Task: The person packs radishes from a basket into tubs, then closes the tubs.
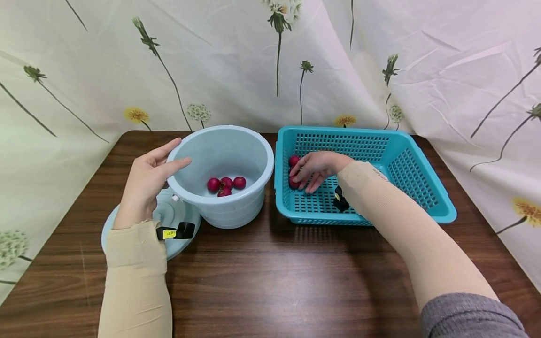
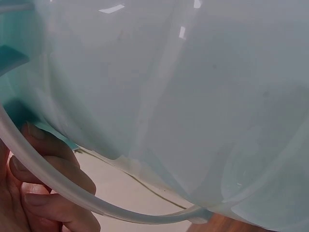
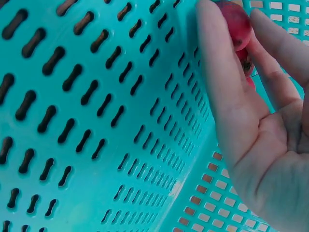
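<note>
Right hand [image 1: 317,166], pinching red radish [image 3: 236,25] in turquoise basket [image 1: 342,129]; left hand [image 1: 145,176], gripping pale-blue bucket [image 1: 232,213]; apparently picking, next calling for lifting clear

Dark wood-grain surface [image 1: 279,281]. Pale-blue tub [image 1: 232,211] stands near back edge, left of centre; teal basket [image 1: 317,215] toward back right corner; round lid [image 1: 175,213] near left edge.

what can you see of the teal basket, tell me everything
The basket is oblong, open-topped and looks like plastic, with a broad smooth rim, slotted walls and a floor full of holes. It stands upright on the table, just right of the bucket. Radishes sit at its left end, where the right hand pinches one. The forearm hides part of its front.
</note>
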A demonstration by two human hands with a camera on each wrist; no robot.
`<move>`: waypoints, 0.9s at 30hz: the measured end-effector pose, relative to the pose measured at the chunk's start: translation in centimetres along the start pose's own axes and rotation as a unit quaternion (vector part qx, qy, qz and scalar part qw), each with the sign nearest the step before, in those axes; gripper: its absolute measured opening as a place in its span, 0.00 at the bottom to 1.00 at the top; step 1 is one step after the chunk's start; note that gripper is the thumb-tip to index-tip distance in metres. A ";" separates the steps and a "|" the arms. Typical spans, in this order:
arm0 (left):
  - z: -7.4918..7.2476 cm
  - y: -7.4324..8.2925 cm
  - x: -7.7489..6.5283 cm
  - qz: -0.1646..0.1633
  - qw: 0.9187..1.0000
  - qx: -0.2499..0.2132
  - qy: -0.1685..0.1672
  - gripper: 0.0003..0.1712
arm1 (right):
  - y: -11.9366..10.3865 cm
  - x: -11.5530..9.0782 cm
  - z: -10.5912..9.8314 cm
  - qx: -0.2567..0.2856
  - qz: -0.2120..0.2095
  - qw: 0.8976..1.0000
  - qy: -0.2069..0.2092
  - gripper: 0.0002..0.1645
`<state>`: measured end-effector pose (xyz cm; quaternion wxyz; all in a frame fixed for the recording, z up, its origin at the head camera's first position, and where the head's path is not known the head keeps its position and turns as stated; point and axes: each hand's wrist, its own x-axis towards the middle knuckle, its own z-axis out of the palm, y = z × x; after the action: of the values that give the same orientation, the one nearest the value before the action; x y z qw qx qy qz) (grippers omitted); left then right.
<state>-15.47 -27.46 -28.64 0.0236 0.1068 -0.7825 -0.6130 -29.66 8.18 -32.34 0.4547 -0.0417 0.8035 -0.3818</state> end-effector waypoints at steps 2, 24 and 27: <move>0.0 0.0 0.0 0.001 1.000 0.001 0.001 0.38 | 0.0 0.0 0.0 -0.003 0.003 1.000 -0.004 0.23; -0.1 0.0 0.1 -0.001 1.000 -0.014 -0.003 0.39 | 0.0 -0.5 -0.4 0.008 -0.023 0.999 -0.043 0.17; -0.2 -0.1 0.0 0.000 1.000 -0.014 -0.006 0.39 | -0.2 -0.9 -0.5 0.012 -0.038 0.998 -0.043 0.17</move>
<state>-15.46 -27.65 -28.70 0.0204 0.1029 -0.7739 -0.6245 -29.63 8.67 -31.41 0.4749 -0.0831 0.7765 -0.4057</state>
